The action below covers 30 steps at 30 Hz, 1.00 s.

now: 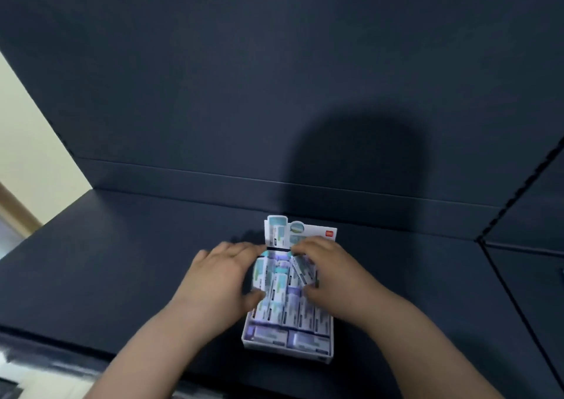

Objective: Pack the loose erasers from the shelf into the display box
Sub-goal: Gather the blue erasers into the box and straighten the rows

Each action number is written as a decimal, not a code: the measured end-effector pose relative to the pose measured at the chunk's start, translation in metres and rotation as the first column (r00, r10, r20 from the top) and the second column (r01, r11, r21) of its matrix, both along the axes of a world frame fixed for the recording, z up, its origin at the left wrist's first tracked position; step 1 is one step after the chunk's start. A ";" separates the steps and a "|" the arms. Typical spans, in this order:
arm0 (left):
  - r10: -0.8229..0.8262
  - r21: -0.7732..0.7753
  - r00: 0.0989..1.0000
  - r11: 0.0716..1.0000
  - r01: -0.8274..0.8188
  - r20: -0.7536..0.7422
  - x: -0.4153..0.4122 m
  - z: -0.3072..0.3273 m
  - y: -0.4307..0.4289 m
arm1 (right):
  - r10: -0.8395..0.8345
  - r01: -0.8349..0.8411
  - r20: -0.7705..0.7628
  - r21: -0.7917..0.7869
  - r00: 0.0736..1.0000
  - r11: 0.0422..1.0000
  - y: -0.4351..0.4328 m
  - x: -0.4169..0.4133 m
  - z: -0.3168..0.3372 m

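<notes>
One white display box (253,342) sits on the dark shelf (122,261), its printed flap (317,233) upright at the far end. Erasers (283,304) fill it in rows; blur prevents an exact count, though two lie crosswise at the near end. The left hand (219,279) presses flat, fingers spread, on the box's left side. The right hand (329,273) pinches one tilted eraser (300,272) over the far rows.

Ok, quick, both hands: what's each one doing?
Left hand: open, fingers pressed to the erasers in the box.
Right hand: pinching a tilted eraser.
</notes>
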<state>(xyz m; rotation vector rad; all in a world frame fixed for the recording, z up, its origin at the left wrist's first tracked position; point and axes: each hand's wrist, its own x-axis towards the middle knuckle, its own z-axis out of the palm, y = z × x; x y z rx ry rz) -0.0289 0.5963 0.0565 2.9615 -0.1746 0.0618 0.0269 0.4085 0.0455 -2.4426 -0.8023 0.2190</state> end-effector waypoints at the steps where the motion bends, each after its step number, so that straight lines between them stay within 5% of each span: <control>1: -0.044 -0.011 0.999 0.999 0.044 -0.007 0.010 -0.003 0.002 | 0.010 -0.010 -0.005 -0.008 1.000 1.000 0.009 0.004 -0.002; 7: -0.247 -0.138 0.949 0.965 0.223 -0.196 0.048 -0.024 0.012 | -0.051 0.051 0.024 -0.007 0.998 0.999 0.022 0.010 -0.021; 10: -0.335 -0.297 0.929 0.913 0.280 -0.154 0.049 -0.030 0.015 | -0.096 0.096 0.051 0.009 0.994 0.995 0.022 0.009 -0.025; 15: -0.304 -0.324 0.952 0.903 0.281 -0.022 0.047 -0.021 0.021 | -0.271 0.265 0.045 0.111 0.961 0.958 0.012 -0.005 -0.013; 20: -0.274 -0.284 0.951 0.909 0.305 0.146 0.038 0.000 0.002 | -0.439 0.416 0.053 0.239 0.897 0.878 -0.019 -0.031 -0.010; 30: -0.308 0.090 0.938 0.951 0.297 0.161 0.022 -0.018 -0.110 | -0.306 0.292 0.071 0.158 0.949 0.943 -0.074 -0.038 -0.017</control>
